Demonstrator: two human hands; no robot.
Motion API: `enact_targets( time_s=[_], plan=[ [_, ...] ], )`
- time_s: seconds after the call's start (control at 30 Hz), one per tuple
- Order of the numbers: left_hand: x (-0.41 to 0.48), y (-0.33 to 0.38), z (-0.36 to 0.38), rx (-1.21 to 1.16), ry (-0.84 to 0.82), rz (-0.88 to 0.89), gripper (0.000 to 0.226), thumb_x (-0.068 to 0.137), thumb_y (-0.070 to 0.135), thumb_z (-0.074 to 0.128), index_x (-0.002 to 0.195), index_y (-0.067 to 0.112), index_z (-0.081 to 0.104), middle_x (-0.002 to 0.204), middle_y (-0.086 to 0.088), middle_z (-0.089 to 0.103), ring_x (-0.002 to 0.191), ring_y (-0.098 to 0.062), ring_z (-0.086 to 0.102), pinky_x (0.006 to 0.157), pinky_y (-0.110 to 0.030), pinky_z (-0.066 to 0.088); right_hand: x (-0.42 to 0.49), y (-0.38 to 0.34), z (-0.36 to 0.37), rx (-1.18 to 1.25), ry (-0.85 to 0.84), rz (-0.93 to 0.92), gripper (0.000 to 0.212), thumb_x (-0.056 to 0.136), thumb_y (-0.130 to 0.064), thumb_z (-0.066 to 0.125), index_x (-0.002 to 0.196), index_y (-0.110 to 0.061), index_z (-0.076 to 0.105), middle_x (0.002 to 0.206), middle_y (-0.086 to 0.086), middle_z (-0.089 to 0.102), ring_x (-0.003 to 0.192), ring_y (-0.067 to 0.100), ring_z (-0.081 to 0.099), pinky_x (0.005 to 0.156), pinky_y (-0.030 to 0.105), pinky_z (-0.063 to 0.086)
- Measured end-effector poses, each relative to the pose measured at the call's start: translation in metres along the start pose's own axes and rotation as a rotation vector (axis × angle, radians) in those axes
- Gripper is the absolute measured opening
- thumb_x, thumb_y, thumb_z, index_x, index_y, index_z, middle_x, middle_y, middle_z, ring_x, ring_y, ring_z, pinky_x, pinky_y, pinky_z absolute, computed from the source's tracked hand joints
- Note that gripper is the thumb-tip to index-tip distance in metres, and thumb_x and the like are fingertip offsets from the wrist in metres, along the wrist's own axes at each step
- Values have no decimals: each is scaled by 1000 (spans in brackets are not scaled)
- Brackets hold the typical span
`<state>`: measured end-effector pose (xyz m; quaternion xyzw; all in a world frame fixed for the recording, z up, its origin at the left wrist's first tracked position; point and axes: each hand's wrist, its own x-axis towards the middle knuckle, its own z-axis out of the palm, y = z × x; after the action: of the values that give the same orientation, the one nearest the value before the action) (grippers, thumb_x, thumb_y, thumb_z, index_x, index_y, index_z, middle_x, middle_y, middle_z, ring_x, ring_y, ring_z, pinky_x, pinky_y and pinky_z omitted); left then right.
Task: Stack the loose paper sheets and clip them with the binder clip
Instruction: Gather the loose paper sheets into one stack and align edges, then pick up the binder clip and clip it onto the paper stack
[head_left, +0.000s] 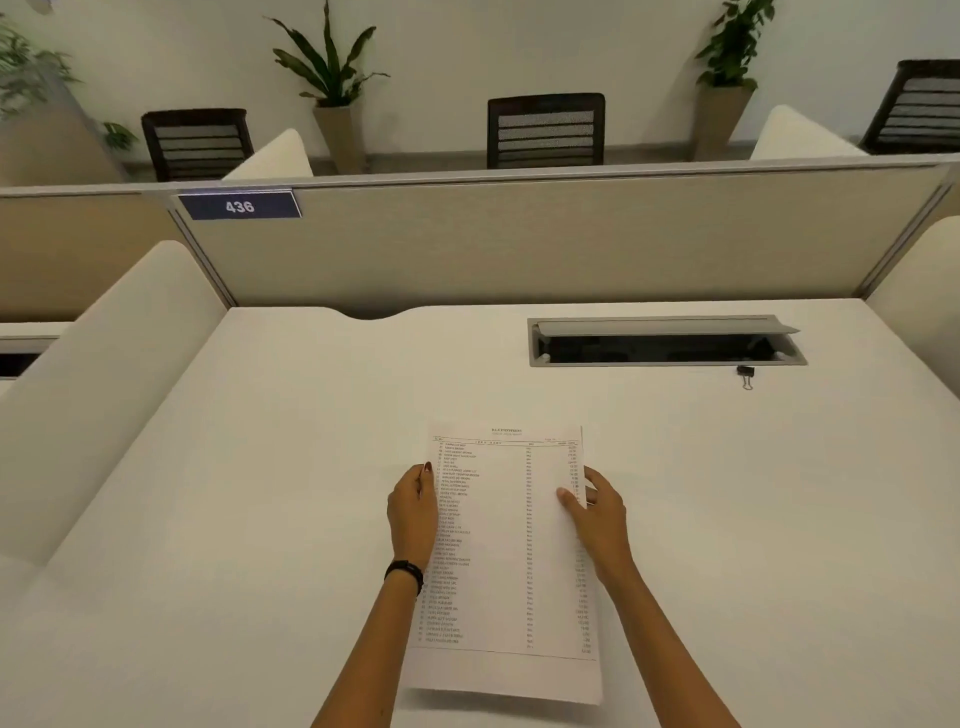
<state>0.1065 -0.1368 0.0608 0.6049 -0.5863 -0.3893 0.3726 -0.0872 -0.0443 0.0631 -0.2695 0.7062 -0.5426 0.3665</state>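
A stack of printed paper sheets (506, 561) is held above the white desk (260, 467), in the middle near the front. My left hand (413, 512) grips the stack's left edge, thumb on top. At the right edge, my right hand (597, 514) holds the sheets the same way. The sheet edges look roughly aligned, with a thin second edge showing at the upper right. A small black binder clip (746, 375) lies on the desk at the far right, well away from both hands, just in front of the cable slot.
An open grey cable slot (665, 343) is set into the desk at the back right. A beige partition (519, 244) with a "436" sign closes the far side. Cream side dividers (104, 374) flank the desk. Chairs and plants stand beyond.
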Motion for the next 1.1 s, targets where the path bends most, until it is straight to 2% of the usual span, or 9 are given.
enact_targets(
  time_s=[0.2,0.3,0.47,0.57,0.7,0.83,0.9,0.97,1.1],
  plan=[
    [11,-22,2,92,-26,-81,37,98,21,37,62,13,41,58,3,49,53,-10,39,51,-22,28,12,19,13,-49,-28,58,41,86,-11,61,126,-9,52,116,11,64,96,23,62,79,32,54],
    [11,-29,3,118,-32,-127,33,98,23,38,75,4,53,69,-3,59,60,-15,49,55,-25,36,16,24,12,-76,-33,39,36,85,-10,62,120,-8,56,102,12,68,81,17,64,67,19,52],
    [12,-31,1,181,-36,-163,26,96,25,42,90,8,60,81,2,62,72,-18,59,64,-29,45,23,33,7,-121,-39,17,30,82,-6,65,111,-6,62,83,-2,67,72,6,63,59,7,50],
    [13,-31,0,211,-35,-180,23,96,24,44,97,9,61,87,1,61,79,-21,60,69,-30,47,28,38,4,-138,-19,16,29,81,-3,65,110,-5,63,84,0,66,74,8,63,66,9,52],
    [15,-33,1,262,-43,-161,18,95,24,45,92,12,59,82,3,60,71,-18,57,56,-22,40,33,43,-6,-154,-16,-8,24,87,-4,57,110,-4,64,103,11,69,92,24,65,87,38,55],
    [18,-36,0,371,-16,-126,10,93,24,47,92,18,55,91,-3,66,69,-14,56,54,-21,40,34,52,-37,-176,72,-118,22,89,1,52,106,-5,65,107,7,66,98,17,60,83,18,48],
    [18,-35,5,466,41,-78,18,91,23,52,107,14,56,109,-10,61,93,-24,57,72,-33,49,37,57,-58,-202,167,-171,24,87,7,50,103,-3,64,106,10,64,96,18,59,77,7,45],
    [16,-27,17,514,70,11,34,90,19,54,123,11,51,126,-13,50,115,-30,47,95,-45,44,42,62,-79,-230,272,-204,28,84,12,47,101,-4,63,106,13,63,96,20,59,74,2,42],
    [2,9,65,335,-200,360,37,93,9,48,129,18,50,137,-2,46,128,-16,40,109,-30,34,60,69,-120,-359,368,-278,31,83,14,46,103,-3,63,109,15,58,101,26,58,79,3,42]
  ],
)
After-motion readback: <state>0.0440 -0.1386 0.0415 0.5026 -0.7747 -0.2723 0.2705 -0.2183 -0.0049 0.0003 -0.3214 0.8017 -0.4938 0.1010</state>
